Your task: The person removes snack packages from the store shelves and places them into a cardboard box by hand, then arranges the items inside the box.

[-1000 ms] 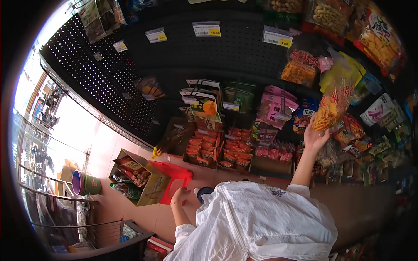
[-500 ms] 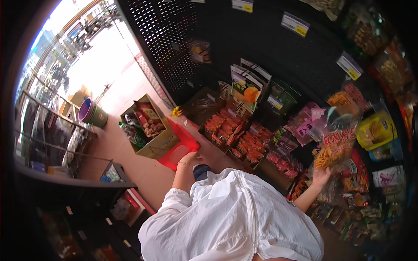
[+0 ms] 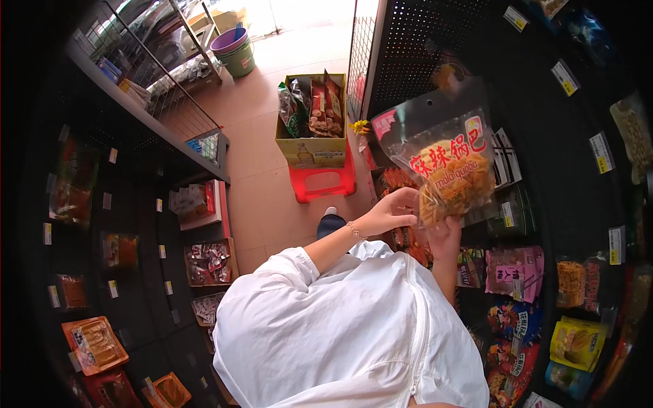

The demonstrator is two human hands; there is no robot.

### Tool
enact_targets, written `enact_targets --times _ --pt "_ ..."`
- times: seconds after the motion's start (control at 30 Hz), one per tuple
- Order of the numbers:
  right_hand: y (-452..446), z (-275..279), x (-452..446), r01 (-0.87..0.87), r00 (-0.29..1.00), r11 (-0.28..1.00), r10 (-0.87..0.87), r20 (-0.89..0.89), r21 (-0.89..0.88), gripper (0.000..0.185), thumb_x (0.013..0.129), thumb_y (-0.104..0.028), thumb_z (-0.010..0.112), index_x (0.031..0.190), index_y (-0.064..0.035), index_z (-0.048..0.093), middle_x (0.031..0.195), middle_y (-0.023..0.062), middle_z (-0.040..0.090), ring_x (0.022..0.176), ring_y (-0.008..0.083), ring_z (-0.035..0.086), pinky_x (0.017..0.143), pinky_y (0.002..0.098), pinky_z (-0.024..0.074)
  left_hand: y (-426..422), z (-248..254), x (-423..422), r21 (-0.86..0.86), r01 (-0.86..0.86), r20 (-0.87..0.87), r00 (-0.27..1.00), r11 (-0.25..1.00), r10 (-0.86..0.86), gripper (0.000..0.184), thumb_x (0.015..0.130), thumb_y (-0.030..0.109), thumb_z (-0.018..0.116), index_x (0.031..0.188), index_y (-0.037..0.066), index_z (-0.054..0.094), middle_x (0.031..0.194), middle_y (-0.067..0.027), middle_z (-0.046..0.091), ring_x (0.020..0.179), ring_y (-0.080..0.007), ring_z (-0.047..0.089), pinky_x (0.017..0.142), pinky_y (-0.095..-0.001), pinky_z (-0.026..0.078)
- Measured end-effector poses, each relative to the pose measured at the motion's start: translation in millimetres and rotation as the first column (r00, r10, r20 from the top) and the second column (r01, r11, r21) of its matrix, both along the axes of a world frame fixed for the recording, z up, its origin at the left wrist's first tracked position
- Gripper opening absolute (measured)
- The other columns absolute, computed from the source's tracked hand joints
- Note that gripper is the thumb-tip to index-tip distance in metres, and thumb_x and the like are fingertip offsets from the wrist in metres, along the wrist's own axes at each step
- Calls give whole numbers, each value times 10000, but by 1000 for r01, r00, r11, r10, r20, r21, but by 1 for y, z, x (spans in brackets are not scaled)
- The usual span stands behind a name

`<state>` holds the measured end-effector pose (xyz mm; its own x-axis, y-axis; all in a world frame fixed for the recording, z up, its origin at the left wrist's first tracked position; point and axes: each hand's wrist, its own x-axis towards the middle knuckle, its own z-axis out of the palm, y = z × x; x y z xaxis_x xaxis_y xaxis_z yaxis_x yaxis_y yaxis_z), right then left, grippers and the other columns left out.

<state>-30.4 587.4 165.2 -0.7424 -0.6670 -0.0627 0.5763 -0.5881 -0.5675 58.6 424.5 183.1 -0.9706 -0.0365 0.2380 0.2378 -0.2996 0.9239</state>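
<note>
A clear snack bag with red lettering and golden pieces inside is held up in front of me, its dark top edge tilted up to the left. My right hand grips its bottom edge from below. Beside the bag's lower left edge is my left hand, its fingers apart and the thumb pointing toward the bag; whether the fingertips touch it is hard to tell. A bracelet circles the left wrist.
A cardboard box of packets sits on a red stool. Beyond it stand stacked buckets. Shelves with hanging snacks and price tags line both sides, including a pink bag and a yellow bag.
The view has swung toward the aisle. My right hand has brought the snack bag from the right-hand shelf to in front of my body. My left hand has risen from near the stool to the bag's side.
</note>
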Motion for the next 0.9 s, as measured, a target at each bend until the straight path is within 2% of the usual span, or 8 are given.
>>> enact_targets --times 0.07,0.27,0.43,0.5,0.6,0.67,0.83,0.9 --pt "-24 -3 2 -20 1000 994 18 12 107 417 744 -131 511 1137 -69 386 1114 72 458 1028 203 445 867 366 365 -6 3 7 152 -139 50 990 979 133 416 731 144 616 1068 39 396 981 -19 448 917 -104 457 803 -274 409" --pt "-66 28 28 -83 989 994 91 -117 74 421 724 0 518 1107 -80 364 1099 54 422 1008 173 434 847 321 360 -19 7 19 173 -311 111 949 935 295 501 733 79 604 1158 53 340 1122 -43 429 988 -111 447 837 -276 388" --pt "-64 33 30 91 866 953 68 -496 290 423 734 -2 550 1112 -46 365 1064 48 431 981 136 434 844 273 348 -24 -8 16 504 -212 150 976 837 157 519 755 143 586 1190 58 315 1176 -65 417 1051 -153 429 872 -307 362" --pt "-56 24 19 76 713 896 258 -652 437 374 750 -33 553 1088 -19 393 1002 47 460 941 120 445 827 253 350 -29 -5 16 597 -178 111 984 782 139 512 763 169 576 1190 60 315 1178 -71 419 1076 -173 413 894 -316 344" --pt "-56 41 30 -1 837 891 249 -487 453 287 781 -78 524 1042 -11 426 960 43 488 879 110 466 769 250 380 -38 -9 18 647 -160 210 977 746 27 495 775 233 560 1184 76 331 1160 -67 433 1058 -174 429 903 -324 340" --pt "-50 30 26 -21 834 869 288 -471 494 315 790 -97 513 1076 -8 412 993 50 485 882 111 469 758 248 384 -40 -18 16 778 -129 335 913 615 -232 477 770 289 562 1164 95 373 1129 -67 457 1031 -175 452 875 -323 375" --pt "-56 27 26 -26 845 763 362 -393 646 391 808 -141 481 1156 -1 368 1074 76 471 893 112 472 731 236 391 -36 -34 17 858 -301 447 837 416 -317 470 748 391 561 1091 84 464 1062 -78 506 926 -152 505 784 -276 433" --pt "-55 19 28 -38 811 737 417 -410 675 383 816 -136 460 1160 2 365 1075 79 473 900 114 472 722 225 389 -38 -45 19 961 -274 242 805 22 -542 461 743 393 566 1058 66 487 1008 -79 530 856 -147 525 713 -238 457"
